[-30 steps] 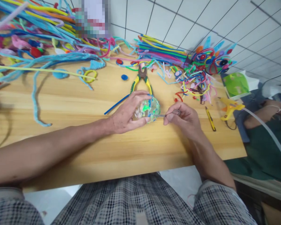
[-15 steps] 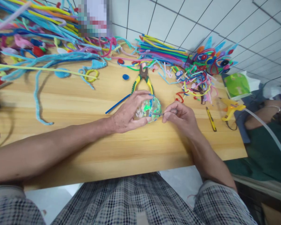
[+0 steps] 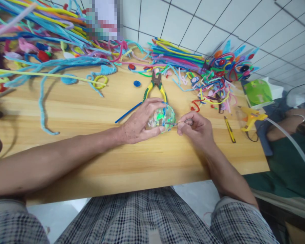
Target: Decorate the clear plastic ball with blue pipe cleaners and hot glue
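My left hand curves around a clear, rounded object with green, blue and white bits in or on it; I cannot tell whether it is a bowl or a ball. Pinched in my right hand is a thin metal tool with a ring end. Its tip reaches over the clear object from the right. Just beyond lie pliers with green and yellow handles, spread apart. A dark blue pipe cleaner lies left of them, and a blue disc sits farther back.
Pipe cleaners heap at the back left, and a bundle lies behind the pliers. Colourful scraps, a decorated mask, a yellow utility knife and a yellow glue gun lie right. Another person's arm rests beyond the table.
The view has shifted very slightly. My right hand has edged a little to the right with the metal tool; my left hand keeps its hold on the clear object.
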The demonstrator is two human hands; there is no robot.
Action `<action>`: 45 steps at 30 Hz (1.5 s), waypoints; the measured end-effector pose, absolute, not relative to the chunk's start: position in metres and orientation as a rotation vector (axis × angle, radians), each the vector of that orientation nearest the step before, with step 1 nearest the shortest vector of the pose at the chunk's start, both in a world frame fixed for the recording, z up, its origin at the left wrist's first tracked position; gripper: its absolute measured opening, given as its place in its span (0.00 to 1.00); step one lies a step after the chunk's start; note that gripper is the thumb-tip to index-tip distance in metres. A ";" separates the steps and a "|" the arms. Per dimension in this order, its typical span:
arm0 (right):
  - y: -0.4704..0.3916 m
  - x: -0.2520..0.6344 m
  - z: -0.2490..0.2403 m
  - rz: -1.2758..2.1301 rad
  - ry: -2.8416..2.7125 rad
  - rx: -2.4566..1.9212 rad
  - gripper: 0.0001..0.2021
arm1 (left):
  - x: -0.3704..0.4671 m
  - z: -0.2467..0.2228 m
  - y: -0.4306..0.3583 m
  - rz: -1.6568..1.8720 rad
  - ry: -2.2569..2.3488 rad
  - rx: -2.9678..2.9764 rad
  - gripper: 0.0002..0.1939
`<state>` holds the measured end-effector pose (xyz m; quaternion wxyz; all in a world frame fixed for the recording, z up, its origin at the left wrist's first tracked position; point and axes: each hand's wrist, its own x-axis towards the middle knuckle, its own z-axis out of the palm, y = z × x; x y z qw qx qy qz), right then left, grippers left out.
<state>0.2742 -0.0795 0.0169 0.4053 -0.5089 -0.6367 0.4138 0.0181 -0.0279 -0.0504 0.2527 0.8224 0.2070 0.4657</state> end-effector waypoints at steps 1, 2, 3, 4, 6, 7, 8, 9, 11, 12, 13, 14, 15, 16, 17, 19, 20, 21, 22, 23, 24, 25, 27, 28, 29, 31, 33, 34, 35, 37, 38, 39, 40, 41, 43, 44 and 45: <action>-0.079 0.274 0.017 1.037 -1.610 -1.287 0.05 | 0.018 -0.050 -0.028 1.272 0.561 2.234 0.33; -0.079 0.274 0.017 1.033 -1.612 -1.287 0.06 | 0.018 -0.050 -0.028 1.276 0.559 2.234 0.33; -0.079 0.274 0.017 1.029 -1.612 -1.285 0.05 | 0.018 -0.050 -0.028 1.278 0.559 2.236 0.33; -0.079 0.273 0.016 1.026 -1.612 -1.281 0.05 | 0.018 -0.050 -0.028 1.280 0.558 2.238 0.32; -0.079 0.273 0.016 1.019 -1.613 -1.272 0.04 | 0.018 -0.050 -0.028 1.276 0.559 2.241 0.33; -0.079 0.273 0.015 1.012 -1.614 -1.272 0.04 | 0.018 -0.049 -0.028 1.268 0.563 2.241 0.33; -0.079 0.273 0.015 1.006 -1.615 -1.275 0.04 | 0.017 -0.049 -0.028 1.257 0.569 2.240 0.33; -0.079 0.274 0.014 1.001 -1.617 -1.280 0.05 | 0.017 -0.049 -0.028 1.246 0.576 2.238 0.33; -0.079 0.274 0.013 0.995 -1.621 -1.283 0.05 | 0.017 -0.048 -0.028 1.235 0.582 2.234 0.33; -0.079 0.274 0.013 0.994 -1.624 -1.279 0.05 | 0.017 -0.048 -0.029 1.239 0.579 2.231 0.33; -0.079 0.274 0.013 0.992 -1.629 -1.272 0.05 | 0.017 -0.048 -0.029 1.247 0.572 2.228 0.33; -0.079 0.274 0.013 0.992 -1.634 -1.266 0.05 | 0.017 -0.049 -0.029 1.257 0.564 2.227 0.33; -0.079 0.274 0.013 0.992 -1.637 -1.262 0.05 | 0.017 -0.049 -0.029 1.266 0.557 2.226 0.33; -0.078 0.273 0.014 0.993 -1.639 -1.262 0.05 | 0.017 -0.049 -0.029 1.271 0.554 2.227 0.33; -0.079 0.273 0.014 0.994 -1.638 -1.266 0.05 | 0.017 -0.050 -0.029 1.273 0.554 2.228 0.33; -0.079 0.272 0.016 0.998 -1.633 -1.274 0.04 | 0.017 -0.050 -0.029 1.269 0.559 2.233 0.34; -0.079 0.272 0.016 0.998 -1.629 -1.278 0.04 | 0.017 -0.050 -0.028 1.266 0.561 2.237 0.34; -0.079 0.271 0.016 0.999 -1.626 -1.280 0.04 | 0.017 -0.050 -0.028 1.261 0.562 2.241 0.34; -0.080 0.271 0.017 1.002 -1.624 -1.284 0.05 | 0.016 -0.050 -0.028 1.254 0.560 2.245 0.34; -0.080 0.271 0.017 1.004 -1.622 -1.287 0.05 | 0.016 -0.049 -0.028 1.245 0.557 2.249 0.35; -0.080 0.271 0.016 1.006 -1.622 -1.292 0.05 | 0.015 -0.049 -0.028 1.234 0.555 2.250 0.35; -0.080 0.271 0.016 1.007 -1.623 -1.296 0.06 | 0.014 -0.048 -0.028 1.222 0.554 2.250 0.35; -0.080 0.271 0.015 1.007 -1.625 -1.299 0.06 | 0.014 -0.047 -0.027 1.204 0.558 2.245 0.34; -0.080 0.271 0.015 1.006 -1.625 -1.295 0.05 | 0.014 -0.047 -0.028 1.203 0.561 2.243 0.33; -0.080 0.271 0.014 1.007 -1.625 -1.289 0.05 | 0.014 -0.047 -0.028 1.207 0.561 2.241 0.33; -0.080 0.271 0.014 1.013 -1.621 -1.279 0.05 | 0.014 -0.046 -0.028 1.218 0.556 2.241 0.32; -0.080 0.271 0.014 1.019 -1.620 -1.279 0.05 | 0.014 -0.046 -0.028 1.215 0.561 2.244 0.31; -0.079 0.271 0.014 1.021 -1.620 -1.283 0.05 | 0.014 -0.045 -0.028 1.206 0.568 2.246 0.31; -0.079 0.271 0.014 1.021 -1.618 -1.286 0.05 | 0.013 -0.045 -0.028 1.193 0.578 2.249 0.31; -0.078 0.271 0.013 1.017 -1.613 -1.280 0.06 | 0.013 -0.044 -0.028 1.167 0.592 2.255 0.31; -0.078 0.271 0.013 1.014 -1.607 -1.278 0.06 | 0.012 -0.044 -0.028 1.156 0.597 2.257 0.31; -0.078 0.271 0.013 1.013 -1.601 -1.275 0.06 | 0.012 -0.044 -0.028 1.148 0.604 2.258 0.31; -0.078 0.270 0.013 1.012 -1.597 -1.275 0.06 | 0.012 -0.044 -0.027 1.143 0.609 2.259 0.31; -0.078 0.270 0.013 1.013 -1.594 -1.276 0.06 | 0.012 -0.045 -0.027 1.142 0.612 2.261 0.31; -0.077 0.269 0.014 1.017 -1.595 -1.280 0.06 | 0.012 -0.046 -0.026 1.156 0.597 2.268 0.34; -0.077 0.269 0.015 1.020 -1.599 -1.278 0.06 | 0.012 -0.047 -0.025 1.173 0.581 2.272 0.36; -0.077 0.269 0.016 1.023 -1.602 -1.278 0.06 | 0.013 -0.048 -0.025 1.193 0.565 2.274 0.38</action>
